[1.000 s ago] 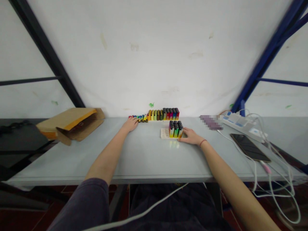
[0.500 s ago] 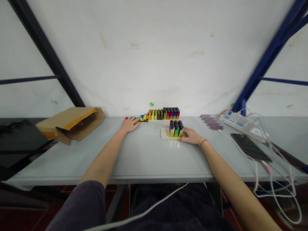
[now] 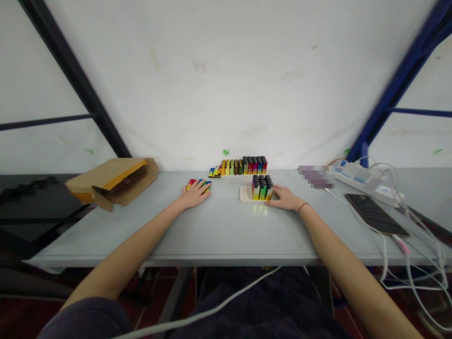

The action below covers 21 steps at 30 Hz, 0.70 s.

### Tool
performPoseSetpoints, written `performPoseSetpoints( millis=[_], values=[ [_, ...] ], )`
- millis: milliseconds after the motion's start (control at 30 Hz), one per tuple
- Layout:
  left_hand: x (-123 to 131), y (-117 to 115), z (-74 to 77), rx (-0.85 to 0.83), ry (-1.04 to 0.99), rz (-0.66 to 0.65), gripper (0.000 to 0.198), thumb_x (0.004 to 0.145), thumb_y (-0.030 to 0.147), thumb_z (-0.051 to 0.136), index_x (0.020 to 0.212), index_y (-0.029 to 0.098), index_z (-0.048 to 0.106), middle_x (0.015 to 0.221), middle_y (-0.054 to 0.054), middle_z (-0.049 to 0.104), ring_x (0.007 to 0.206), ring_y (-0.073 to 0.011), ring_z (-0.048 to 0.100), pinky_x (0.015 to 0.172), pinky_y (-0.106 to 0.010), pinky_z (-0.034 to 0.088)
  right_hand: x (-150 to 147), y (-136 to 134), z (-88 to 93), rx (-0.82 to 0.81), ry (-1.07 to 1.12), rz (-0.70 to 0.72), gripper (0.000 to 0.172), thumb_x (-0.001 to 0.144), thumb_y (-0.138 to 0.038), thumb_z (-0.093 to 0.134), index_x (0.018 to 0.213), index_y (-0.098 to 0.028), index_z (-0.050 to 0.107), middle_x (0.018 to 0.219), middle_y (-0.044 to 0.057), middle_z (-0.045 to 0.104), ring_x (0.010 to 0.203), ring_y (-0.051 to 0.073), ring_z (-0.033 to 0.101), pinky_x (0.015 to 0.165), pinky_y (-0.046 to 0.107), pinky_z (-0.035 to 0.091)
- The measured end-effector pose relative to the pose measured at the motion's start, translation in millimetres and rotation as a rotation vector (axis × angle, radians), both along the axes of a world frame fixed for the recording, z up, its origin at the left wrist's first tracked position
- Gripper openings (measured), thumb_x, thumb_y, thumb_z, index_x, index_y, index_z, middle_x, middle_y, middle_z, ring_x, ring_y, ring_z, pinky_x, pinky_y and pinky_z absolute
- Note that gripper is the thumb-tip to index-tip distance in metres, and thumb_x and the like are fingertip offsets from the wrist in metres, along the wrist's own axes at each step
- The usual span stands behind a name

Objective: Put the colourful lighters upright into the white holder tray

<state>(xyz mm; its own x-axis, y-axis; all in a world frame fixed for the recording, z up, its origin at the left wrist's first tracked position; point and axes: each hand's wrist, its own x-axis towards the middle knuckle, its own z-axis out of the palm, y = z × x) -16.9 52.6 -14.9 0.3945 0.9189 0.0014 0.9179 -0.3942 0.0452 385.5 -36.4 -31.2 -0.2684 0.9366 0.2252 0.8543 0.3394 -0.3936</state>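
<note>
My left hand [image 3: 195,195] lies spread over several loose lighters [image 3: 189,184] on the table. Their red, yellow and blue ends show past and between the fingers, and the rest is hidden. At the right end of a white tray with holes [image 3: 246,195], my right hand [image 3: 285,197] grips the edge, thumb at the front corner and fingers behind. Upright lighters with black tops [image 3: 262,188] fill the tray's right part; its left holes are bare. Behind, against the wall, stand a row of yellow to dark lighters [image 3: 231,167] and a black-topped group [image 3: 254,165].
A few lighters [image 3: 214,172] lie flat left of the back row. An opened brown paper package [image 3: 109,179] sits at the table's left. On the right are a power strip [image 3: 367,181], a phone [image 3: 376,214], a blurred purple item [image 3: 315,177] and tangled white cables [image 3: 413,235].
My left hand has drawn back from the wall toward me, and the loose lighters under it have come along. My right hand stays at the tray. The view has shifted slightly.
</note>
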Motion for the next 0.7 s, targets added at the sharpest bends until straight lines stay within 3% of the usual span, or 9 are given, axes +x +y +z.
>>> performPoseSetpoints(
  millis=[167, 300, 433, 533, 700],
  values=[
    [34, -14, 1.1, 0.005, -0.044, -0.012, 0.058, 0.099, 0.054, 0.027, 0.154, 0.037, 0.034, 0.165, -0.006, 0.027, 0.151, -0.0342, 0.021, 0.113, -0.069, 0.018, -1, -1, 2.8, -0.020, -0.009, -0.005, 0.060, 0.077, -0.058, 0.071, 0.126, -0.023, 0.065, 0.138, 0.010, 0.061, 0.125, 0.036, 0.057, 0.108, 0.045, 0.044],
    [57, -7, 0.2, 0.016, -0.065, 0.006, 0.060, 0.100, 0.055, 0.026, 0.155, 0.034, 0.033, 0.165, -0.007, 0.026, 0.151, -0.0355, 0.021, 0.112, -0.072, 0.014, -2, -2, 4.6, -0.016, -0.007, 0.003, 0.059, 0.077, -0.056, 0.071, 0.126, -0.023, 0.065, 0.138, 0.010, 0.062, 0.125, 0.035, 0.057, 0.108, 0.046, 0.044],
    [66, 0, -0.8, 0.057, -0.110, 0.007, 0.063, 0.095, 0.064, 0.034, 0.152, 0.038, 0.039, 0.162, -0.006, 0.033, 0.148, -0.0383, 0.026, 0.112, -0.069, 0.019, -3, -2, 5.1, -0.022, -0.018, 0.002, 0.056, 0.078, -0.057, 0.070, 0.123, -0.023, 0.067, 0.135, 0.011, 0.063, 0.124, 0.035, 0.058, 0.107, 0.045, 0.044],
    [69, 1, 2.3, 0.191, -0.167, 0.048, 0.067, 0.089, 0.070, 0.042, 0.146, 0.035, 0.049, 0.155, -0.009, 0.044, 0.143, -0.0401, 0.033, 0.110, -0.064, 0.027, -2, -2, 4.6, -0.021, -0.024, 0.004, 0.057, 0.078, -0.058, 0.070, 0.122, -0.022, 0.067, 0.133, 0.011, 0.064, 0.123, 0.034, 0.058, 0.107, 0.044, 0.045],
    [80, -2, 10.3, 0.336, -0.135, 0.046, 0.053, 0.089, 0.062, 0.051, 0.116, 0.021, 0.072, 0.132, -0.018, 0.061, 0.127, -0.0409, 0.044, 0.102, -0.058, 0.035, -2, -1, 3.3, -0.003, -0.035, 0.005, 0.056, 0.078, -0.058, 0.070, 0.122, -0.023, 0.067, 0.132, 0.010, 0.065, 0.122, 0.034, 0.059, 0.106, 0.044, 0.046]
  ],
)
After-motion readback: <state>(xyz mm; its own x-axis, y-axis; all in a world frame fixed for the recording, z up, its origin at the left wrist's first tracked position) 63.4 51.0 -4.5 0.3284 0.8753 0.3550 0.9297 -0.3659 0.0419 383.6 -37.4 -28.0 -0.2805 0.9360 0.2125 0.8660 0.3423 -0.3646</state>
